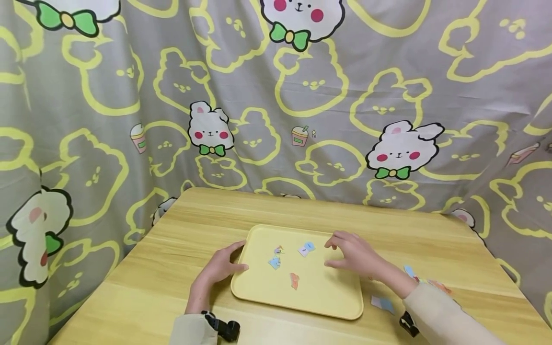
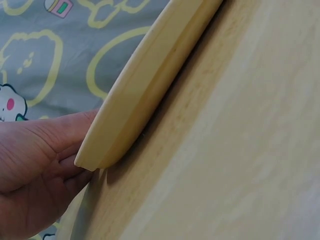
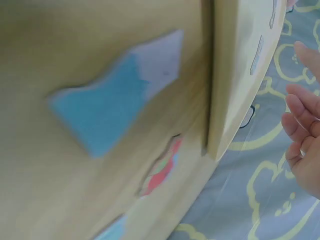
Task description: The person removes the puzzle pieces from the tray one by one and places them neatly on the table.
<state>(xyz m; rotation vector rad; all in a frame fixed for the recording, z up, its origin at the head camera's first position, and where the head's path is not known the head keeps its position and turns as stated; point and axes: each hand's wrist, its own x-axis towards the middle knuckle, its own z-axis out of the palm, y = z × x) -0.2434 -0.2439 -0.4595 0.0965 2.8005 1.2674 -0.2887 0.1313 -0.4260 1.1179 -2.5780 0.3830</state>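
Observation:
A shallow yellow tray (image 1: 319, 299) with rounded corners lies on the table. My left hand (image 1: 220, 265) holds its left edge, thumb over the rim and the other fingers outside it; the left wrist view shows this grip close up at the tray's wall (image 2: 135, 95). Inside the tray lie several small flat cut-outs: a blue and white one (image 1: 306, 248), a light blue one (image 1: 274, 262) and an orange one (image 1: 294, 281) among them. Over the tray's right side hovers my right hand (image 1: 355, 257), fingers loosely bent, nothing between them.
Right of the tray, more flat cut-outs lie on the wooden table (image 1: 142, 287), including a blue and pale one (image 1: 382, 304) and an orange one (image 1: 441, 287), partly behind the right forearm. A red and green cut-out (image 3: 162, 167) lies near them. A patterned curtain (image 1: 258, 96) hangs behind the table.

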